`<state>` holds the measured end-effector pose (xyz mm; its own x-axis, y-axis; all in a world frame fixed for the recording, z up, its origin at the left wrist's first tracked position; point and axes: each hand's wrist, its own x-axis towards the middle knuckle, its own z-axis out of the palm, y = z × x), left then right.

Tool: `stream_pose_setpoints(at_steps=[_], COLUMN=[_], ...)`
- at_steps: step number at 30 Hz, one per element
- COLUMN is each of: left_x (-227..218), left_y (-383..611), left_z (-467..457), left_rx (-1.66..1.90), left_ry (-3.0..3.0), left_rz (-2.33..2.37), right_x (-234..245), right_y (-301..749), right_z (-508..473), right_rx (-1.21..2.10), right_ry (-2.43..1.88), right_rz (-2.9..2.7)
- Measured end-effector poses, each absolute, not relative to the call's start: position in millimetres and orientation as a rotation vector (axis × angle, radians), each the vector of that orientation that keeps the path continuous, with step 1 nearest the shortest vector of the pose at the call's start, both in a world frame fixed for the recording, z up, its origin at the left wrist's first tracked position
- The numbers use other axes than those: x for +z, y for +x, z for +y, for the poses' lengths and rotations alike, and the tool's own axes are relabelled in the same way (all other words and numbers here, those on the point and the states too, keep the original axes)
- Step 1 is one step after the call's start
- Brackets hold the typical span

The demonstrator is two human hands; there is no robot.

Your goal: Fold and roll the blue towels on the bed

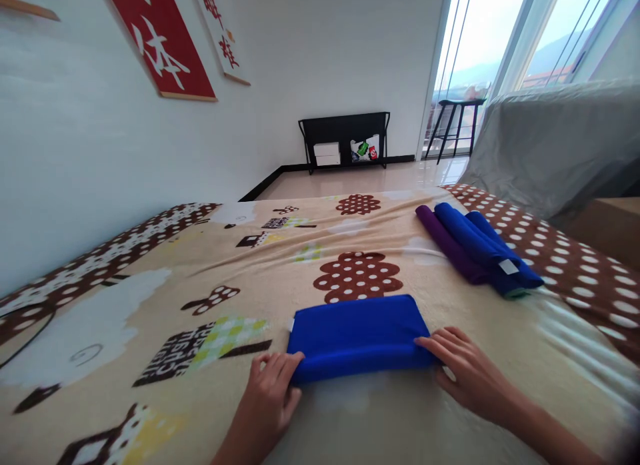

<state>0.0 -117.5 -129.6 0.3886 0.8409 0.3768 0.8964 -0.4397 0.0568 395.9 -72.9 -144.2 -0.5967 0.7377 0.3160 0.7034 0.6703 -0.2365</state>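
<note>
A blue towel (357, 335), folded into a flat rectangle, lies on the patterned blanket (270, 265) in front of me. Its near edge is curled over into a thick roll, and a small white tag sticks out at its left side. My left hand (270, 392) pinches the near left corner, fingers over the roll. At the other end my right hand (465, 368) grips the right side of the roll between thumb and fingers. Farther right lie rolled towels: a purple one (450, 242) beside blue ones (480, 245), one with a white tag.
A white wall with hanging scrolls (165, 45) borders the left. Beyond the blanket stand a black rack (345, 128) with a white box and a bag on it, and a dark stool (455, 118) by the window. Something under a grey cover (560, 138) stands at right.
</note>
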Motion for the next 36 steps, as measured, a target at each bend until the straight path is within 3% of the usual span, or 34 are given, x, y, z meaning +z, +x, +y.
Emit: stream_pose_setpoints(at_steps=[5, 9, 16, 23, 28, 36], left_x=[-127, -139, -144, -147, -132, -152], left_y=[-4, 22, 66, 29, 71, 11], left_z=[-135, -133, -114, -104, -85, -75], left_rx=[-0.384, -0.334, -0.289, -0.229, -0.217, -0.149], left_ry=[-2.613, -2.250, -2.605, -2.455, -2.797, -2.561], left_rz=[-1.681, -1.734, -1.536, -1.786, -1.553, -1.959], right_x=[-149, -151, -145, -146, -129, -157], right_y=[399, 369, 331, 369, 323, 361], right_z=[-93, -91, -78, -60, -55, -31], right_rx=[0.158, 0.012, 0.413, 0.326, 0.497, 0.465], right_ry=[-1.197, -1.303, -1.149, -1.413, -1.147, -1.413], right_rz=[-2.557, -2.513, -2.649, -2.533, -2.635, -2.564])
